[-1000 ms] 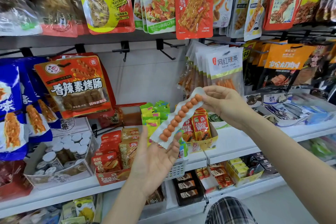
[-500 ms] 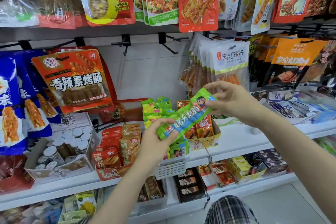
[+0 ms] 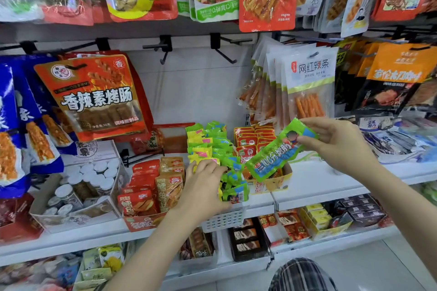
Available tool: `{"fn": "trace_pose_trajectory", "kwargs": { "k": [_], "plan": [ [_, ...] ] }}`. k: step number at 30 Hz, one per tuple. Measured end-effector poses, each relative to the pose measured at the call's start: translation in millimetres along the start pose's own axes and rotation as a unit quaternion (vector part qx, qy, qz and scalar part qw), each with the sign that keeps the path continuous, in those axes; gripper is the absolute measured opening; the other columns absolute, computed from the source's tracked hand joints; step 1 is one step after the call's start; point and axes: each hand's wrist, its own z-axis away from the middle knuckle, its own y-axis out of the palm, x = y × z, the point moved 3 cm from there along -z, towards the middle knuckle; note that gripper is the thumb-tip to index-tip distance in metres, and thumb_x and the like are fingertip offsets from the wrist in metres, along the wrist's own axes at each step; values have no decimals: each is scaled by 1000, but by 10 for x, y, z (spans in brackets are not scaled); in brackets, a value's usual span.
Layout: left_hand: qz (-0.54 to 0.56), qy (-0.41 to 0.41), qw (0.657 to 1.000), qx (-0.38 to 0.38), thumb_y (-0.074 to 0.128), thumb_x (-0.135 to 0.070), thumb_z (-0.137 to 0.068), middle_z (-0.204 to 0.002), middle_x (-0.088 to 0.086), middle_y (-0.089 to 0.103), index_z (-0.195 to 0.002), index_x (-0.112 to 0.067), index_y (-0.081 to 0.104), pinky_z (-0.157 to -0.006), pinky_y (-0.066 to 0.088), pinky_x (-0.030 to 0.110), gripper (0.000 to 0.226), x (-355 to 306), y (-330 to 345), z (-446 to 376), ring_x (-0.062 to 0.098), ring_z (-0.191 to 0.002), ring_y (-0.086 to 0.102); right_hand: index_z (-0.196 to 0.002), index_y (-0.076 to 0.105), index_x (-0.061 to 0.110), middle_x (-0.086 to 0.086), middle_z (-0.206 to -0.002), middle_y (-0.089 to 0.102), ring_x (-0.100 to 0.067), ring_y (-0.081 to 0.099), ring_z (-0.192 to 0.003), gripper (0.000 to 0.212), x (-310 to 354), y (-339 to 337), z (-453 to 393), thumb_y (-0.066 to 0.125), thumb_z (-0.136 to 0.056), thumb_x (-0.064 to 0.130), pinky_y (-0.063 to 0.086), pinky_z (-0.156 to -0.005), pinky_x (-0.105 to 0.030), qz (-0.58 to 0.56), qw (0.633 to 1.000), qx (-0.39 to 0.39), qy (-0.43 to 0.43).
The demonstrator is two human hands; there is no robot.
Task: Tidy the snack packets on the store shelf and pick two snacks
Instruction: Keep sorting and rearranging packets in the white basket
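Observation:
My right hand pinches the upper end of a long green and blue snack packet, which hangs slanted above the shelf. My left hand is down in the white basket, its fingers curled over the row of similar green packets standing there. The palm side of that hand is hidden. More of these green and yellow packets fill the back of the basket.
An open carton of small red packets stands just right of the basket, under the held packet. Left of the basket are a red carton and a box of small jars. Hanging bags crowd the hooks above. The white shelf edge runs right.
The packet was turned from its clear back to its printed front. My left hand let go of its lower end and dropped onto the green packets in the basket.

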Motion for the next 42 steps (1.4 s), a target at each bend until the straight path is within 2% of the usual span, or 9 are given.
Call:
{"fn": "trace_pose_trajectory", "kwargs": {
  "k": [5,8,12,16,19,25,32,38,42],
  "plan": [
    [24,31,999,-2,72,-59,-72,-125,-12,52,-133,-36,56,-117,2,41,68,-13,5,31,16,-135,25,-113,69,26,26,-98,65,-1,67,-96,36,236,93,30,79,-80,14,52,-78,-8,4,999,15,-52],
    [46,53,998,-8,70,-60,-75,-123,-14,53,-129,-40,60,-118,5,48,58,24,16,105,15,-136,25,-112,70,29,32,-94,62,13,63,-89,36,372,176,-4,79,-80,15,48,-77,-1,19,996,34,-77],
    [66,50,997,-9,69,-61,-77,-120,-18,52,-128,-41,61,-118,4,45,55,58,16,135,13,-136,23,-117,71,24,9,-113,70,3,62,-100,38,504,522,-87,79,-80,23,49,-92,-18,90,986,89,-108],
    [86,48,995,-12,67,-63,-79,-119,-16,50,-127,-42,62,-114,8,38,53,73,10,104,14,-134,25,-117,70,17,1,-116,72,-12,66,-106,36,484,1089,-107,77,-83,28,42,-88,-17,191,958,157,-146],
    [98,44,994,-17,67,-63,-79,-121,-9,39,-124,-41,64,-112,14,37,50,106,-8,78,16,-129,28,-117,71,13,-3,-118,71,-17,64,-107,37,284,1398,-105,76,-84,29,40,-88,-20,227,946,214,-92],
    [112,83,990,-4,63,-62,-84,-164,-8,10,-121,-37,65,-122,1,43,45,146,3,49,11,-150,1,-99,79,11,-6,-100,76,-5,60,-80,19,145,1483,-174,75,-86,24,36,-64,-6,176,950,251,-58],
    [99,95,990,-32,57,-63,-87,-139,-13,47,-123,-34,62,-118,9,35,47,137,50,70,10,-137,31,-84,81,21,8,-75,75,3,62,-61,16,118,1309,-226,78,-81,36,51,-62,-16,106,977,181,-33],
    [110,93,987,-65,58,-61,-88,-121,-18,55,-118,-33,65,-116,11,31,41,120,58,134,6,-125,40,-103,76,21,9,-95,71,7,57,-70,28,-73,1315,-210,79,-80,37,40,-58,-1,163,966,201,-26],
    [99,87,990,-47,57,-60,-88,-123,-18,55,-120,-35,63,-118,12,35,41,98,42,120,6,-128,39,-99,77,11,1,-96,74,-4,59,-74,25,-88,1532,-140,80,-81,28,45,-68,-10,135,975,177,-20]
  ]
}}
